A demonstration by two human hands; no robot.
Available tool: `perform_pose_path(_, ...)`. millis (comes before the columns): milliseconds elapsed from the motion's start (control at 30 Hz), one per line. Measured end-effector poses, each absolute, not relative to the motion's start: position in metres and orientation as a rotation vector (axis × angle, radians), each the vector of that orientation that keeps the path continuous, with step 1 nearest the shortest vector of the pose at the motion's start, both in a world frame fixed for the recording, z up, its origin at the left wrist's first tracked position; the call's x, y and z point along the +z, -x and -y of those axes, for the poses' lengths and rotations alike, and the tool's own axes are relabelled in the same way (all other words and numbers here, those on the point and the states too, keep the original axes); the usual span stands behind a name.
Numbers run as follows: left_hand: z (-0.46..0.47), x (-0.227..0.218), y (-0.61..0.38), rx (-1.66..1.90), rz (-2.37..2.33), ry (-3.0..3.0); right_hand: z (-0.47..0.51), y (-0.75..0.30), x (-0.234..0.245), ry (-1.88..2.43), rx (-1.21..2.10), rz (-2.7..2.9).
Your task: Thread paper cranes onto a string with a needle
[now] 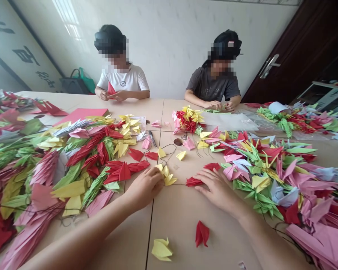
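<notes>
My left hand [146, 187] is closed, its curled fingers against a short string of yellow folded-paper pieces [168, 176]; the fingertips are partly hidden. My right hand [216, 187] lies palm down with fingers stretched, over and touching red folded-paper pieces [193, 182]. A thin dark thread seems to run between the yellow and red pieces. Nearer to me, a loose yellow paper piece [162, 249] and a loose red one [202, 234] rest on the table. Beyond my hands lies a single yellow piece [181, 155].
Large heaps of coloured paper strings cover the table's left [70, 191] and right [270, 172]. A pen [152, 138] and a round table hole [178, 142] lie ahead. Two people sit opposite; one holds red folded paper [111, 90]. Plastic sheets [228, 120] lie far right.
</notes>
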State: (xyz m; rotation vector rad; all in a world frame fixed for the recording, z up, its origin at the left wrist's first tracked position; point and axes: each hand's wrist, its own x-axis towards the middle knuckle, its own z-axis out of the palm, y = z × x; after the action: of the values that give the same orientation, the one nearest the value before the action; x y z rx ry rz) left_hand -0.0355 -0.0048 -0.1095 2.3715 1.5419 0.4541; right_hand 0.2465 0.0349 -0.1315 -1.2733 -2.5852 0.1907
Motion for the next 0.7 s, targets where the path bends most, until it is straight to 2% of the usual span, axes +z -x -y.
perform_pose_path(233, 0.031, -0.102, 0.052, 0.323, -1.593, -2.307, -0.037, -0.257, -0.123, 1.388, 0.183, 2.536)
perform_pose_path(433, 0.027, -0.106, 0.047, 0.348, -1.726, -2.224, -0.03, -0.248, -0.116, 1.384, 0.199, 2.579)
perform_pose_path(700, 0.006, -0.106, 0.037, 0.285, -1.818, -2.171, -0.012, -0.223, -0.108, 1.214, 0.558, 2.814)
